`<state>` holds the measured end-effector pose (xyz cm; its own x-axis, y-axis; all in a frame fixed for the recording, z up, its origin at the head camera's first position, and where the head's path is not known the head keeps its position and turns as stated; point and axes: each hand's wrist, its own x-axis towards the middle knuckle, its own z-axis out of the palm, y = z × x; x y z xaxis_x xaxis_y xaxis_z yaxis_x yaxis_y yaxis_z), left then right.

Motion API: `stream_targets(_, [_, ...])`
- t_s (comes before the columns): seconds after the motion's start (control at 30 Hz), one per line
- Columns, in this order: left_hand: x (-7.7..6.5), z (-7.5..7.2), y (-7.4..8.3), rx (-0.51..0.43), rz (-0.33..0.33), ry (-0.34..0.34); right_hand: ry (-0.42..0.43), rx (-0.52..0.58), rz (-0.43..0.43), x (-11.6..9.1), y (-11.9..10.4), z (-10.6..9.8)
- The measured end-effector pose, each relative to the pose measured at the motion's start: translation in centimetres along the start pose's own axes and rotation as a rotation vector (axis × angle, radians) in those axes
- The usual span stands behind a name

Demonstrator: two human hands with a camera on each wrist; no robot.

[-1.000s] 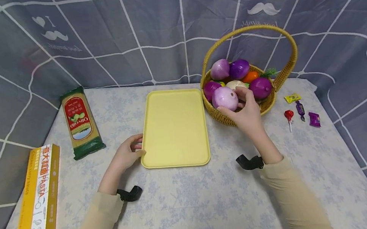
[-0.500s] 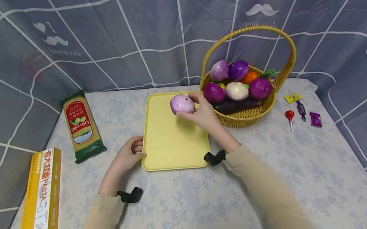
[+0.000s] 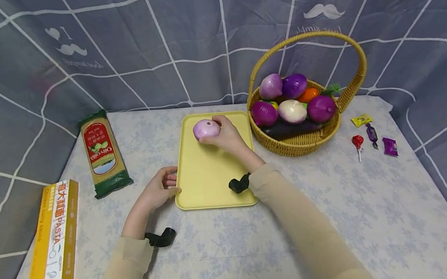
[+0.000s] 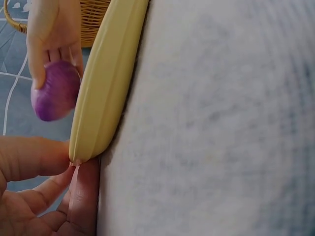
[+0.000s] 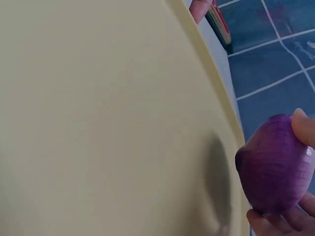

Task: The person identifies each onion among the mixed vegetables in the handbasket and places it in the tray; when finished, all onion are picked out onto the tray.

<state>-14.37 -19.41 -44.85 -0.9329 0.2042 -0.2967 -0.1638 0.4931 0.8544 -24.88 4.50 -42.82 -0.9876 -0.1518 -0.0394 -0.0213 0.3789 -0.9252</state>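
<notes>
A purple onion (image 3: 206,130) is in my right hand (image 3: 229,136), gripped between the thumb and fingers. It hangs over the far left part of the yellow tray (image 3: 208,183). In the right wrist view the onion (image 5: 275,164) stands apart from the tray surface, its shadow falling on the tray. My left hand (image 3: 158,189) pinches the tray's left rim near the front corner. Seen from the left wrist, the thumb and fingers (image 4: 34,157) meet at the tray's edge (image 4: 106,83). Part of the onion is hidden behind the right hand's fingers.
Right of the tray stands a wicker basket (image 3: 296,149) with a tall handle, holding several onions, a dark eggplant (image 3: 289,129) and a carrot (image 3: 308,95). Candies and a lollipop (image 3: 358,142) lie farther right. A pasta packet (image 3: 104,154) and a yellow pasta box (image 3: 50,249) lie left.
My right hand has lifted the onion out of the basket and carried it left, over the tray. The left hand has stayed at the tray's rim.
</notes>
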Motion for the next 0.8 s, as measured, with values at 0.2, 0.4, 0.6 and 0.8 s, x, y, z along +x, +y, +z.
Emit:
stream_targets(0.2, [0.0, 0.1, 0.1, 0.000, -0.005, 0.010, 0.006, -0.042, 0.008, 0.7, 0.3, 0.9])
stream_targets(0.4, [0.0, 0.2, 0.1, -0.009, -0.011, 0.013, -0.017, -0.053, 0.009, 1.1, 0.4, 1.6])
stream_targets(0.6, [-0.1, 0.2, 0.0, -0.016, -0.004, 0.009, -0.033, -0.106, -0.003, 1.1, 0.4, 1.8])
stream_targets(0.8, [-0.4, 0.2, 0.1, -0.022, -0.003, 0.001, -0.058, -0.173, 0.009, 1.0, 0.8, 1.7])
